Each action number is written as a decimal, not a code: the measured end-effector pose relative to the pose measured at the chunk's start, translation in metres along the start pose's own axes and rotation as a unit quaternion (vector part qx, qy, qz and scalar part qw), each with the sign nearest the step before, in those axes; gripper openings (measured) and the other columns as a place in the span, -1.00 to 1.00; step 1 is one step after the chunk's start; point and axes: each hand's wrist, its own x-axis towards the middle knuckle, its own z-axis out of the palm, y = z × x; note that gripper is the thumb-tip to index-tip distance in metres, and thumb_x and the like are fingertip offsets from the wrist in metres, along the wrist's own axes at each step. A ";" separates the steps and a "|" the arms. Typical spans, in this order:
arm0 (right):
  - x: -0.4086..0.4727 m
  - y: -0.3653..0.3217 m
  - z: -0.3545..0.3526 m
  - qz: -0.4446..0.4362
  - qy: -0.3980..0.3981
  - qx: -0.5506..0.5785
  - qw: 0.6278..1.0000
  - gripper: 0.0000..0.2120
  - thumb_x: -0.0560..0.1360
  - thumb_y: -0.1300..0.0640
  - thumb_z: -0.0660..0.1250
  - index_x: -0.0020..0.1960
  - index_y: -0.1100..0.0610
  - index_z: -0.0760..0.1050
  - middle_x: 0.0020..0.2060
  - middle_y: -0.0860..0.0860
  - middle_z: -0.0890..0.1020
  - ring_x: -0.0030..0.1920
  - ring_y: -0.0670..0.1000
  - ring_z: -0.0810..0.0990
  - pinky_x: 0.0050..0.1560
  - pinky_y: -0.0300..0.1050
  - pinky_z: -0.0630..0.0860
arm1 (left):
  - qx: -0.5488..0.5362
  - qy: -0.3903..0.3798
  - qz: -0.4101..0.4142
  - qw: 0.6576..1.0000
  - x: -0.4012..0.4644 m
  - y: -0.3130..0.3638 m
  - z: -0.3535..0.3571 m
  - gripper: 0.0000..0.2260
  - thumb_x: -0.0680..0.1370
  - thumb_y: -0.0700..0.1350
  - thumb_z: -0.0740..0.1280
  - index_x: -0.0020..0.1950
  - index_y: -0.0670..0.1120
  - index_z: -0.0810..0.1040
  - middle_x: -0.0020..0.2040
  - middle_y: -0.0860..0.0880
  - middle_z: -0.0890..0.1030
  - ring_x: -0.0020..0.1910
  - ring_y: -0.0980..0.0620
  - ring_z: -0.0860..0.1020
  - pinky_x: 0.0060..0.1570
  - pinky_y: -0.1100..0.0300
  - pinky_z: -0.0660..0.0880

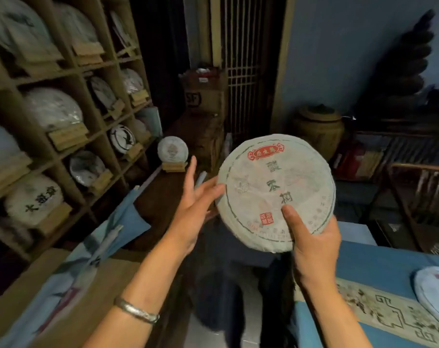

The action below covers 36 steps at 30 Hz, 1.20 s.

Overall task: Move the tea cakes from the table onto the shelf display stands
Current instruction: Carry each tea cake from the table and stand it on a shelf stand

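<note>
A round paper-wrapped tea cake [271, 187] with a red label and green characters is held up in mid-air, face toward me. My right hand [313, 244] grips its lower edge, thumb on the front. My left hand [195, 204] has its fingers spread and touches the cake's left rim with the thumb. Another tea cake [434, 290] lies on the blue-covered table [379, 262] at the lower right, partly cut off by the frame. The wooden shelf [62, 136] at the left holds several tea cakes on wooden display stands.
One tea cake on a wooden stand [173, 153] sits on a dark counter beyond the shelf. Cardboard boxes [203, 96] are stacked at the back. A clay jar [319, 126] stands by the blue wall. A wooden chair [424, 189] is at the right.
</note>
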 end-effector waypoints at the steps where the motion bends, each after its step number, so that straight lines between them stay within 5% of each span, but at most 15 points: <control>1: -0.001 -0.004 0.021 -0.011 -0.013 0.006 1.000 -0.44 0.28 -0.03 0.55 0.25 0.02 0.54 0.05 -0.21 0.69 0.11 -0.21 0.64 0.01 -0.37 0.58 | 0.010 0.029 0.017 0.999 -0.011 0.009 -0.020 -0.25 0.38 0.12 0.48 0.42 0.49 0.13 0.22 0.14 0.64 0.22 0.16 0.58 0.00 0.16 0.56; 4: -0.020 -0.016 0.087 -0.028 -0.077 0.038 0.996 -0.39 0.32 0.00 0.52 0.32 0.13 0.50 0.13 -0.13 0.66 0.15 -0.18 0.63 0.08 -0.30 0.59 | 0.020 0.092 0.048 0.994 -0.052 0.030 -0.071 -0.33 0.40 0.04 0.52 0.33 0.51 0.26 0.22 0.17 0.61 0.17 0.22 0.59 -0.14 0.28 0.61; 10: -0.109 -0.034 0.204 -0.011 -0.239 0.114 0.964 -0.56 0.36 0.05 0.49 0.23 0.02 0.54 0.05 -0.23 0.70 0.10 -0.18 0.66 -0.04 -0.40 0.57 | -0.045 0.225 0.116 0.966 -0.133 0.066 -0.137 -0.23 0.35 -0.16 0.51 0.45 0.24 0.26 0.35 0.03 0.54 0.29 0.00 0.56 0.20 -0.12 0.55; 13: -0.159 -0.048 0.250 -0.002 -0.307 0.152 0.940 -0.62 0.41 0.07 0.45 0.21 -0.08 0.52 0.03 -0.33 0.68 0.10 -0.26 0.64 -0.03 -0.45 0.55 | -0.075 0.302 0.176 0.934 -0.169 0.091 -0.174 -0.21 0.35 -0.21 0.54 0.49 0.08 0.27 0.36 -0.08 0.54 0.30 -0.05 0.55 0.22 -0.10 0.54; 19: -0.227 -0.069 0.312 0.050 -0.408 0.196 0.891 -0.53 0.50 0.02 0.45 0.37 0.08 0.47 0.25 0.02 0.64 0.27 0.07 0.60 0.28 0.20 0.52 | -0.033 0.401 0.251 0.880 -0.227 0.124 -0.239 -0.24 0.30 -0.25 0.54 0.41 0.17 0.36 0.33 -0.03 0.56 0.30 -0.01 0.55 0.19 -0.10 0.56; 22: -0.246 -0.069 0.330 0.121 -0.484 0.162 0.851 -0.43 0.48 -0.14 0.40 0.41 0.03 0.39 0.28 0.05 0.60 0.24 0.12 0.61 0.12 0.30 0.59 | -0.040 0.434 0.266 0.860 -0.253 0.130 -0.269 -0.26 0.30 -0.27 0.59 0.34 0.24 0.43 0.29 0.01 0.60 0.24 0.01 0.58 0.09 -0.06 0.61; 26: -0.255 -0.066 0.343 0.166 -0.503 0.132 0.838 -0.36 0.36 -0.22 0.32 0.38 -0.09 0.26 0.17 -0.05 0.57 0.05 0.08 0.68 -0.29 -0.09 0.67 | -0.016 0.475 0.278 0.835 -0.287 0.128 -0.301 -0.18 0.27 -0.18 0.61 0.42 0.23 0.36 0.26 0.08 0.61 0.22 0.07 0.60 -0.01 0.06 0.63; 28: -0.265 -0.069 0.350 0.132 -0.511 0.124 0.840 -0.28 0.33 -0.23 0.36 0.41 -0.26 0.13 0.20 -0.13 0.50 0.16 0.02 0.60 -0.21 -0.10 0.68 | 0.003 0.487 0.286 0.825 -0.301 0.124 -0.311 -0.21 0.27 -0.14 0.61 0.39 0.28 0.37 0.27 0.11 0.60 0.24 0.09 0.58 0.02 0.04 0.63; 30: -0.280 -0.073 0.358 0.098 -0.539 0.096 0.831 -0.12 0.30 -0.24 0.40 0.50 -0.26 0.04 0.38 -0.10 0.39 0.36 0.02 0.45 0.13 0.11 0.62 | 0.007 0.495 0.284 0.821 -0.312 0.118 -0.318 -0.21 0.27 -0.12 0.61 0.39 0.30 0.36 0.28 0.12 0.59 0.26 0.07 0.57 0.03 -0.03 0.63; 32: -0.295 -0.072 0.367 0.075 -0.558 0.087 0.822 -0.05 0.29 -0.21 0.43 0.55 -0.19 0.00 0.45 -0.13 0.30 0.44 -0.03 0.35 0.33 0.06 0.48 | 0.005 0.503 0.274 0.820 -0.319 0.112 -0.322 -0.23 0.25 -0.10 0.61 0.33 0.38 0.39 0.26 0.15 0.59 0.25 0.08 0.57 0.03 -0.05 0.63; 36: -0.308 -0.059 0.387 0.114 -0.570 0.109 0.806 -0.13 0.30 -0.18 0.47 0.52 -0.18 0.17 0.41 -0.13 0.43 0.38 -0.03 0.45 0.27 0.07 0.54 | -0.006 0.501 0.263 0.825 -0.329 0.106 -0.328 -0.29 0.24 -0.18 0.60 0.22 0.40 0.47 0.20 0.15 0.63 0.20 0.11 0.60 -0.05 0.11 0.63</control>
